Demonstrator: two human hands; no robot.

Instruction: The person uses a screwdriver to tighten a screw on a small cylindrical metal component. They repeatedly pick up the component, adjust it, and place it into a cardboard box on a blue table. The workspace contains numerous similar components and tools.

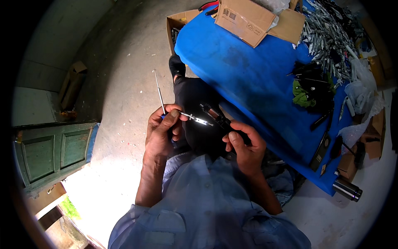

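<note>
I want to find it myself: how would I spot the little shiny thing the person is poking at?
Start at the big blue table, then drop to the two hands in front of the dark trouser knee. Between the left hand and the right hand sits a small silver metal piece. It is the only bright thing there; the part beside it is dark.

The table (pixel 248 74) is covered in bright, plain blue. On it stand tan brown cardboard boxes (pixel 244 18), a heap of silvery grey metal parts (pixel 327 33), a green cloth (pixel 302 95) and black tools (pixel 321 149). The shirt (pixel 207 207) is pale blue, the trousers (pixel 195 108) and shoe (pixel 177 65) black. The floor (pixel 124 54) is grey concrete, sunlit white nearer the dull green panelled door (pixel 54 151). The small part (pixel 201 120) between the hands glints silver.
</note>
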